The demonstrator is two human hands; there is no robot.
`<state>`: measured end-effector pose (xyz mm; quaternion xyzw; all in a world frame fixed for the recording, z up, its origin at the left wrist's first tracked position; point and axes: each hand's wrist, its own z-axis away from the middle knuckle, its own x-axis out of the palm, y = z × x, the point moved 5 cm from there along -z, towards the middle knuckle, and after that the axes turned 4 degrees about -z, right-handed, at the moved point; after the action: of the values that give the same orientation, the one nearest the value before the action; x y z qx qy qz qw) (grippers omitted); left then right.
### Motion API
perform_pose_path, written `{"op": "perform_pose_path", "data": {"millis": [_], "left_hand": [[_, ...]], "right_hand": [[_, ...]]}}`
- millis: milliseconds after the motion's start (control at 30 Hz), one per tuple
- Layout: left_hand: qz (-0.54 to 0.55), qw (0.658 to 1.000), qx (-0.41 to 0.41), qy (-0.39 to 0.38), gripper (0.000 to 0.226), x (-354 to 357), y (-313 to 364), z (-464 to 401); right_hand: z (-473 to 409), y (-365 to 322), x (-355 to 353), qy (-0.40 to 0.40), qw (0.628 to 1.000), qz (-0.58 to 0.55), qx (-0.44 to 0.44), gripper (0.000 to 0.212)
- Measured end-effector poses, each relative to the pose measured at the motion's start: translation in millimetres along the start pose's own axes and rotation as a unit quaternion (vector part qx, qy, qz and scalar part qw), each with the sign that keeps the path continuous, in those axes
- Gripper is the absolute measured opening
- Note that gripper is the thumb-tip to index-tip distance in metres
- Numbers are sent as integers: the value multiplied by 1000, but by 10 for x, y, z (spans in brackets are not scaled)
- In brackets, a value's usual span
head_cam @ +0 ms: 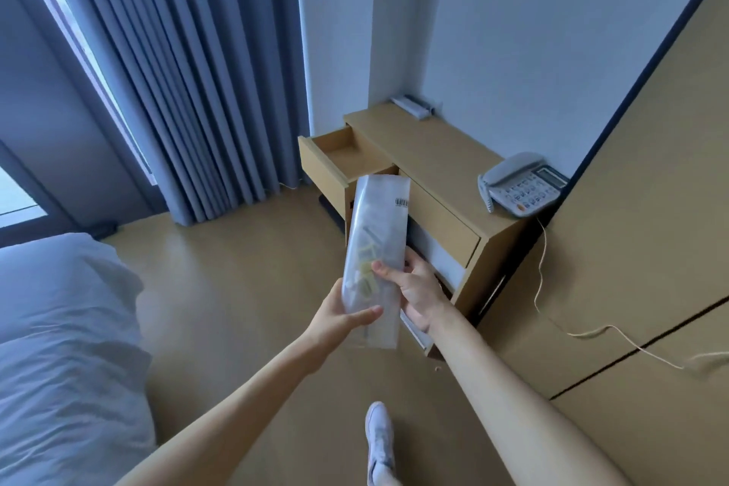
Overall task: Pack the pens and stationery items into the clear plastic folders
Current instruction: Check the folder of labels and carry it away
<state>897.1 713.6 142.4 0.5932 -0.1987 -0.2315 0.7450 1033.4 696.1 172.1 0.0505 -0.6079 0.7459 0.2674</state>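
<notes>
A long clear plastic folder point(376, 225) with a barcode sticker near its top is held upright in front of the wooden desk. Yellow and pale stationery items point(365, 268) show through its lower half. My left hand point(339, 322) grips the folder's lower left edge, thumb across the front. My right hand point(414, 290) holds the right edge from behind, with its thumb pressed on the front over the items.
A wooden desk point(430, 154) stands against the wall with its far drawer point(335, 158) pulled open. A telephone point(520, 185) sits on the desk, its cord trailing right. A bed point(67, 327) lies at left, curtains point(189, 71) behind, wardrobe panels point(651, 249) at right.
</notes>
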Motion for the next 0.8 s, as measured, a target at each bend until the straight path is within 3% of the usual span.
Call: {"op": "perform_pose_path", "data": {"millis": [200,433,600,800], "left_hand": [[-27,999,-43,18,66,-264,133,-1378],[-58,992,-82,77,45,-649,462,-2607],[-67,987,-84,119,45,-1023,599,-3399],[-103,988,-70,92,40,-1455,762,-4472]], "right_hand": [[-1552,-174,-195,-25,999,6,40,34],[-3023,-507,-222,-40,995,43,78,37],[-3818,-566,-203,-33,993,55,97,40],[-4777,-748,-150,-8,996,52,73,38]]}}
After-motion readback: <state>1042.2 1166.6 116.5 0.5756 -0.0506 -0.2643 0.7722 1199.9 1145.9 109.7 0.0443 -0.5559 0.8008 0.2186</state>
